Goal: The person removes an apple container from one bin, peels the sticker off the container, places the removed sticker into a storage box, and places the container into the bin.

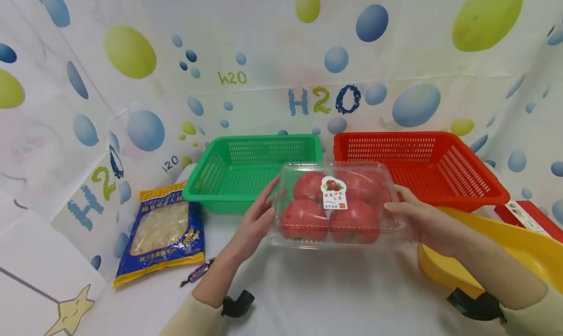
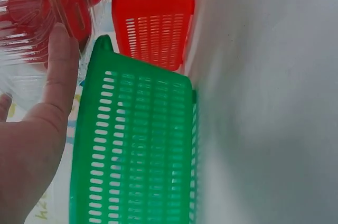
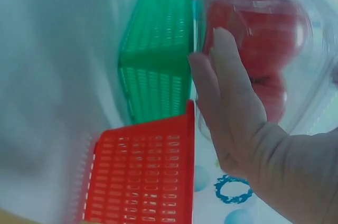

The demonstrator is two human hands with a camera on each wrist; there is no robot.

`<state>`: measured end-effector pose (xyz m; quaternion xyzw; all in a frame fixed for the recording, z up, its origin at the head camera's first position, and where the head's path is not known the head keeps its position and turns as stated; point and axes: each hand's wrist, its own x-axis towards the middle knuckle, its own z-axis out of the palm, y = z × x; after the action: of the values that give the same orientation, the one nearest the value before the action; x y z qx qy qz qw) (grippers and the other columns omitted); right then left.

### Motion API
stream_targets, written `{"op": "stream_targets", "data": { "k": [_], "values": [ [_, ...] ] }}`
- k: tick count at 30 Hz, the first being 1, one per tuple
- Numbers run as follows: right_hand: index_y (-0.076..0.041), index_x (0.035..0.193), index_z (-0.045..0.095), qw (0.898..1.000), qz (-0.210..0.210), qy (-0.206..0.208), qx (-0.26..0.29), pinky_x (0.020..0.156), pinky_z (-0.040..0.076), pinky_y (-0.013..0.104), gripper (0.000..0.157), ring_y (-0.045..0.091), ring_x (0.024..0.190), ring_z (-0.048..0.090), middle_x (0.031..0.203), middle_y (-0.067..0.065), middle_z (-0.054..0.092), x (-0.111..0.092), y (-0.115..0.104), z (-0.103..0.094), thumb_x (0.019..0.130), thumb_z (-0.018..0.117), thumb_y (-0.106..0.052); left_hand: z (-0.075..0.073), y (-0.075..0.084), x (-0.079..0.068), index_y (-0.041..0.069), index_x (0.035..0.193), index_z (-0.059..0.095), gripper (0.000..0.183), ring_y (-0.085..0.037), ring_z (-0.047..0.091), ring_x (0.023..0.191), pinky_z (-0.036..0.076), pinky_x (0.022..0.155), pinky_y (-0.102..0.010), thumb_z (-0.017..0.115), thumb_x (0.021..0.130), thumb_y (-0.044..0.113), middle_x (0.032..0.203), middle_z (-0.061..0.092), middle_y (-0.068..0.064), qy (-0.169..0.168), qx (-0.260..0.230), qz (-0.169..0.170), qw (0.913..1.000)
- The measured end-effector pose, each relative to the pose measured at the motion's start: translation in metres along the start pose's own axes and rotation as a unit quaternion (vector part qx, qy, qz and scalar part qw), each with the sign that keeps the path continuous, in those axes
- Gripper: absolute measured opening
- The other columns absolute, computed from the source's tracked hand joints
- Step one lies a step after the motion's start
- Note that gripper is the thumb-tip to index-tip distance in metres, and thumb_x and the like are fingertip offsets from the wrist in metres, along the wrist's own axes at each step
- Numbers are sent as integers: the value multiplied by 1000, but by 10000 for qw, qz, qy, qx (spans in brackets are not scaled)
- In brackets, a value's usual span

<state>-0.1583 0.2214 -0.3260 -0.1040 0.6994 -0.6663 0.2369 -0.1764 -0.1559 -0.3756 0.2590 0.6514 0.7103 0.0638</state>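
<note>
A clear plastic clamshell box (image 1: 334,244) of round red fruit (image 1: 305,219) is held above the white tabletop in the head view. A white label (image 1: 334,193) with a fruit picture is on its lid. My left hand (image 1: 252,223) grips the box's left side, and my right hand (image 1: 415,216) grips the right side, thumb in front. Straight fingers (image 3: 232,60) lie along the box in the right wrist view. Behind the box stand a green basket (image 1: 246,199) and a red basket (image 1: 462,197); the box overlaps part of each.
On the left lie a blue and yellow pasta bag (image 1: 193,238) and a small purple wrapped candy (image 1: 198,272). A yellow basin (image 1: 440,267) stands at the right under my right forearm, with a red and white box (image 1: 532,216) behind it. A patterned cloth covers the back.
</note>
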Motion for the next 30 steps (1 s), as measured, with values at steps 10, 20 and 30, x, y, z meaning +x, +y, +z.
{"op": "stream_targets", "data": {
  "k": [10,20,30],
  "values": [
    [-19,158,1,9968,356,-441,-557,87,55,43,73,31,118,49,145,20,34,-14,12,7,105,49,-32,-14,8,-30,30,164,17,78,-47,50,129,55,91,-47,58,100,48,160,27,-24,-701,501,-306,9958],
    [-9,159,-8,9942,648,-847,-144,88,56,39,78,31,106,63,133,15,54,-16,34,9,107,48,-28,-19,-1,-47,30,164,9,77,-51,38,137,54,93,-48,57,104,35,164,12,-27,-1294,540,-1071,9843],
    [-4,161,-3,9924,1112,-506,-124,83,54,36,82,27,98,61,122,12,61,-10,47,13,107,49,-36,-14,-8,-48,23,164,6,78,-50,25,144,52,96,-45,56,105,30,164,12,-26,-1402,640,-1568,9755]
  ]
}}
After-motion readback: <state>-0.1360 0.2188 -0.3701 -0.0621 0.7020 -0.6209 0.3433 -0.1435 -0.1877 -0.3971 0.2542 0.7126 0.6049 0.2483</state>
